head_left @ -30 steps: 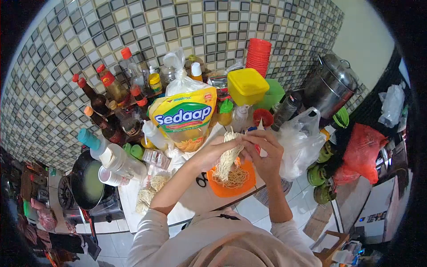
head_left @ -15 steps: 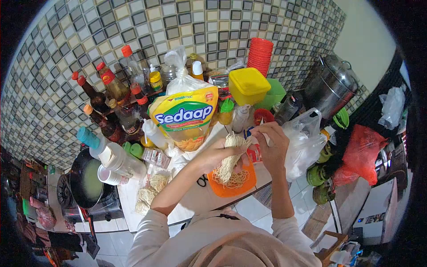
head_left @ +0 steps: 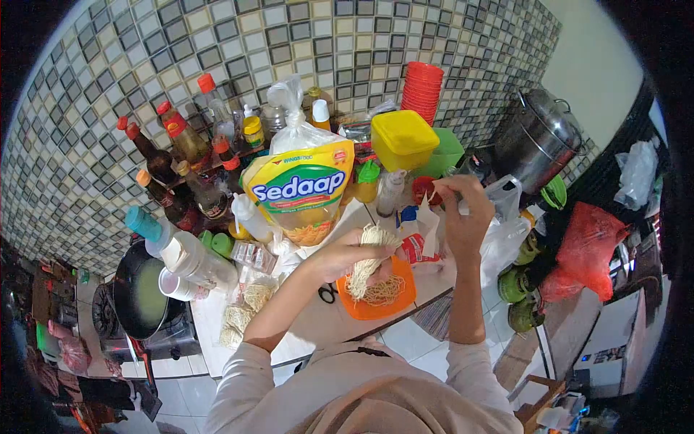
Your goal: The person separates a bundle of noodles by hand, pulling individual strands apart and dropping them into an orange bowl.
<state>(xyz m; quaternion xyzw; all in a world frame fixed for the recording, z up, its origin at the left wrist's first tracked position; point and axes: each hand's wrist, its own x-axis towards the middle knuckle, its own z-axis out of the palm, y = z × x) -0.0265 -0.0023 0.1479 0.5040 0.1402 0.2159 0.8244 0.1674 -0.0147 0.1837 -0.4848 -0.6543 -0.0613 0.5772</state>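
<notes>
My left hand [head_left: 340,259] grips a bundle of pale dry noodles [head_left: 367,254] and holds it upright over an orange plate [head_left: 394,298], where more noodles lie. My right hand [head_left: 463,211] is lifted off to the right, apart from the bundle. Its fingertips are pinched together near a red lid [head_left: 423,189] and a dark bottle. Whether they hold anything is not clear. A white packet with red and blue print [head_left: 418,239] lies between the two hands.
A yellow Sedaap bag [head_left: 303,192] stands behind the plate among sauce bottles [head_left: 173,163]. A yellow tub [head_left: 403,137], red cups [head_left: 421,87] and a steel pot [head_left: 538,137] line the back. Scissors [head_left: 329,293], noodle nests [head_left: 242,307] and a black pan [head_left: 141,293] sit left.
My right hand let go of the noodle bundle and moved up and right toward the red lid. The left hand lowered the bundle slightly, still gripping it.
</notes>
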